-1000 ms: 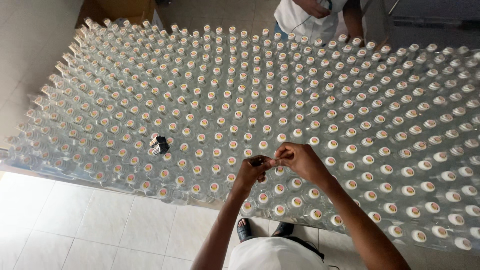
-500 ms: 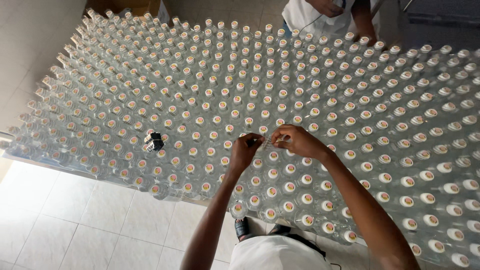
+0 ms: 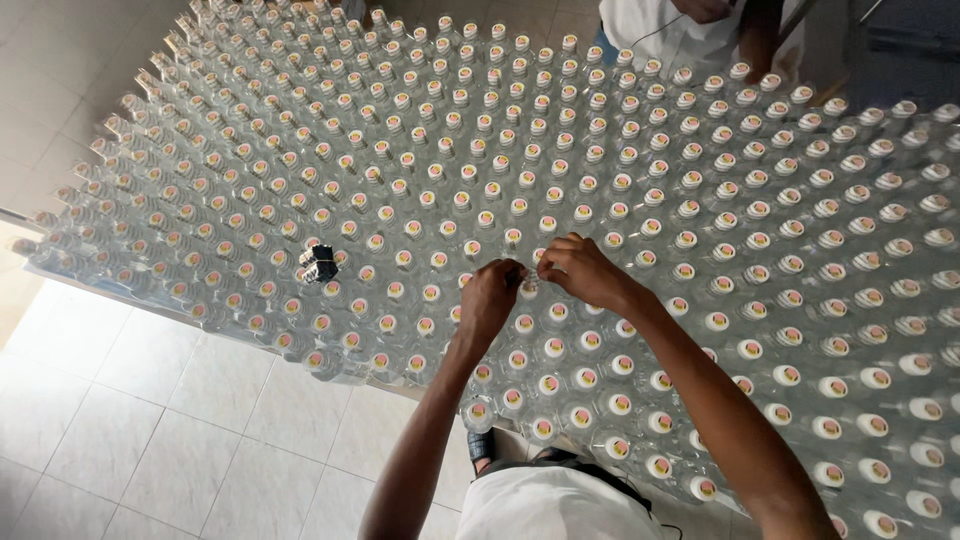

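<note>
Head view, steeply downward over capped bottles [image 3: 560, 150] (close, single view)

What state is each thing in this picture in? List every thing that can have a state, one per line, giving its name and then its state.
Clear bottles: upright, capped, packed in close rows.
Bottle under the hands: upright in its row, top pinched between both hands' fingers.
Left hand: closed on that bottle's top.
Right hand: closed on the same top.
Dark object: resting on the bottle tops, apart from the hands.
Second person: at the far edge, mostly out of view.

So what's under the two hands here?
Both the left hand and right hand meet over one capped bottle among the clear bottles; its cap is mostly covered.
</note>
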